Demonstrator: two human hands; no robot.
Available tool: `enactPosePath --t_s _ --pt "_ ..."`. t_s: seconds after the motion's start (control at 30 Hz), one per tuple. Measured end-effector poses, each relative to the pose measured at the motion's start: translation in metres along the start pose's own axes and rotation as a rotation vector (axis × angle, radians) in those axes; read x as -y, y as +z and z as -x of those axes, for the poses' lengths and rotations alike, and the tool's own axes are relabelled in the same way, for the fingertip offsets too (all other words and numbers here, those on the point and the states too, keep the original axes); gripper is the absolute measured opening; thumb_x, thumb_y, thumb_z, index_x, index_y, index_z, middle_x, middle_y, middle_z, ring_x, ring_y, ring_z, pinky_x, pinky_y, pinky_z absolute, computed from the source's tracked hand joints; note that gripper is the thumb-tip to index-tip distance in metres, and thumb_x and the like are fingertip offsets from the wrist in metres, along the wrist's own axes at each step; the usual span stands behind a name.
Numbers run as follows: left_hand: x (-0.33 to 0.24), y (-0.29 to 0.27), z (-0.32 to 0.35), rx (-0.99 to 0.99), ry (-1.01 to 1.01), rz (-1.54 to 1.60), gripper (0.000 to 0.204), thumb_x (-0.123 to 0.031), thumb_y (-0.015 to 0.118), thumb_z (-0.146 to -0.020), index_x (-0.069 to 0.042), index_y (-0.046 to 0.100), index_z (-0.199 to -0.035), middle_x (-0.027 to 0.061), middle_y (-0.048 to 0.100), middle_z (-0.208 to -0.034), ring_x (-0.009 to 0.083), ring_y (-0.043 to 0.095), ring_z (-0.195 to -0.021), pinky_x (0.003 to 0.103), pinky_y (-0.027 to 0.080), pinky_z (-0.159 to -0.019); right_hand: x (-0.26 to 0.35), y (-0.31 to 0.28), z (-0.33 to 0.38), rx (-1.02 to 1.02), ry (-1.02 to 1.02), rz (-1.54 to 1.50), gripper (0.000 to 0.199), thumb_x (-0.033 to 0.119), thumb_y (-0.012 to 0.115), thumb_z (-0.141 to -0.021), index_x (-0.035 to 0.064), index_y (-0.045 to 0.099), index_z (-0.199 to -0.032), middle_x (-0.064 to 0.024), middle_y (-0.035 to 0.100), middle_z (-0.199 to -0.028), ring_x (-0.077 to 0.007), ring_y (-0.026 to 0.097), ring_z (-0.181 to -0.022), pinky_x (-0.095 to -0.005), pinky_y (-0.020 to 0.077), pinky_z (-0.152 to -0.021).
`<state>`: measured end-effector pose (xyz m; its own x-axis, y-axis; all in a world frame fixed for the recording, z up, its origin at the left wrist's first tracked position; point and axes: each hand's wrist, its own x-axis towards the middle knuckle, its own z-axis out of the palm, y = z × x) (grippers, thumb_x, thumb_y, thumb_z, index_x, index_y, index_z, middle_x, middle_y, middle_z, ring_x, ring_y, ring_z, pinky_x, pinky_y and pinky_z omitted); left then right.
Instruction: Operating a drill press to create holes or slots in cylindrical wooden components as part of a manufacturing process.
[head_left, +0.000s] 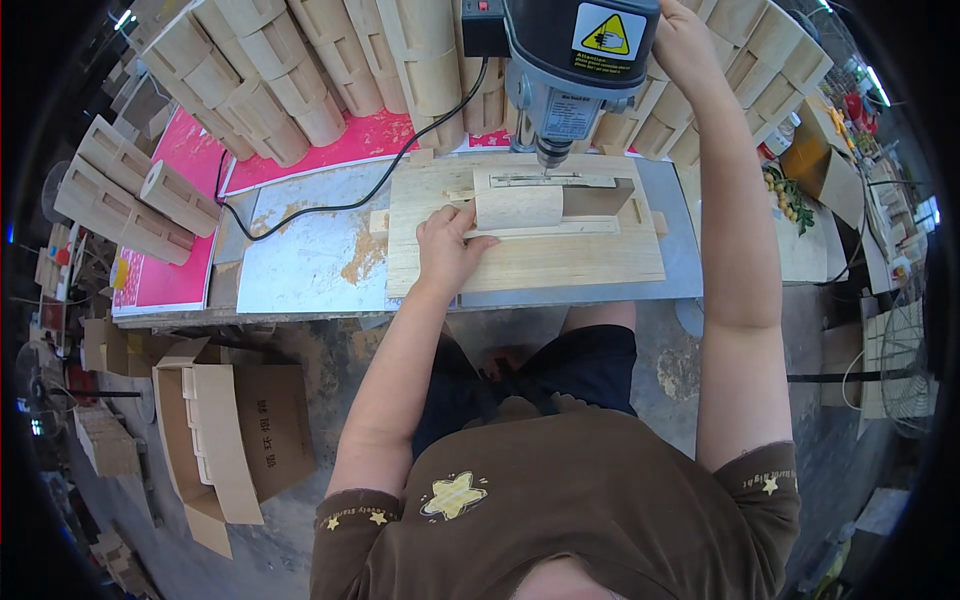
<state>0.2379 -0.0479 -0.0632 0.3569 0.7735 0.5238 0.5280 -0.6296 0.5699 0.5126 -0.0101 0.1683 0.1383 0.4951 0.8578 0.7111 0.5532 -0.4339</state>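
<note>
A pale wooden cylinder with a long cut-out (pixel 520 207) lies across a flat wooden jig board (pixel 560 260). My left hand (pixel 452 245) grips its left end, thumb along the near side and fingers at the far side. Above the cylinder's far edge stands the drill press (pixel 568 100), its chuck (pixel 552 152) pointing down; whether the bit touches the wood is too small to tell. High at the right, my right hand (pixel 685 48) is curled beside the press head. Its fingertips and whatever they hold are hidden by the housing and the picture's edge.
Stacked wooden cylinders (pixel 270 90) line the back of the bench, with more at the left (pixel 130 190). A black cable (pixel 330 207) loops over the left bench top. An open cardboard box (pixel 265 430) stands on the floor at left. A fan (pixel 905 350) is at far right.
</note>
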Motion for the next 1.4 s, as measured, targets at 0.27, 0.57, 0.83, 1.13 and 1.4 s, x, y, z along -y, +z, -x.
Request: enactPosePath --t_s 0.27,0.57,0.83,1.13,1.4 --pt "0.000 -0.005 0.000 0.017 -0.011 -0.027 0.043 -0.014 0.081 -0.058 -0.009 0.067 -0.099 0.0078 0.057 -0.071 0.0260 0.058 -0.065 0.038 0.046 -0.060 0.082 -0.035 0.047 0.166 0.111 0.711 0.028 0.029 0.055 -0.092 0.0013 0.061 -0.087 -0.0111 0.059 -0.072 -0.0137 0.057 -0.069 -0.0300 0.0429 -0.060" --pt "0.002 -0.004 0.003 0.135 -0.125 -0.031 0.053 -0.025 0.079 -0.063 -0.012 0.064 -0.113 0.0019 0.055 -0.075 0.0203 0.054 -0.075 0.036 0.036 -0.074 0.076 -0.018 0.142 -0.079 0.072 0.275 0.007 0.008 0.059 -0.085 0.0038 0.065 -0.083 -0.0089 0.053 -0.061 -0.0235 0.053 -0.054 -0.0329 0.0389 -0.052" --pt "-0.004 -0.003 -0.002 0.025 -0.014 -0.050 0.041 -0.015 0.080 -0.060 -0.011 0.068 -0.099 0.0062 0.056 -0.070 0.0248 0.056 -0.063 0.037 0.045 -0.060 0.028 0.010 0.188 -0.129 0.002 0.277 0.013 0.005 0.059 -0.083 0.0046 0.066 -0.094 -0.0051 0.054 -0.064 -0.0204 0.052 -0.058 -0.0319 0.0367 -0.057" --pt "-0.003 -0.004 0.003 0.055 -0.083 -0.060 0.039 -0.020 0.080 -0.062 -0.012 0.067 -0.098 0.0043 0.056 -0.073 0.0229 0.055 -0.072 0.038 0.040 -0.070 0.067 -0.023 0.111 -0.093 -0.001 0.225 0.017 0.013 0.060 -0.085 0.0035 0.058 -0.071 -0.0103 0.046 -0.054 -0.0242 0.049 -0.050 -0.0340 0.0374 -0.049" --pt "-0.027 0.027 -0.003 0.087 -0.044 -0.083 0.043 -0.027 0.076 -0.066 -0.017 0.065 -0.106 0.0012 0.054 -0.075 0.0206 0.054 -0.078 0.037 0.033 -0.077 0.011 -0.002 -0.003 0.008 0.174 0.569 0.031 0.026 0.048 -0.092 -0.0010 0.058 -0.078 -0.0196 0.057 -0.070 -0.0295 0.058 -0.067 -0.0372 0.0439 -0.061"
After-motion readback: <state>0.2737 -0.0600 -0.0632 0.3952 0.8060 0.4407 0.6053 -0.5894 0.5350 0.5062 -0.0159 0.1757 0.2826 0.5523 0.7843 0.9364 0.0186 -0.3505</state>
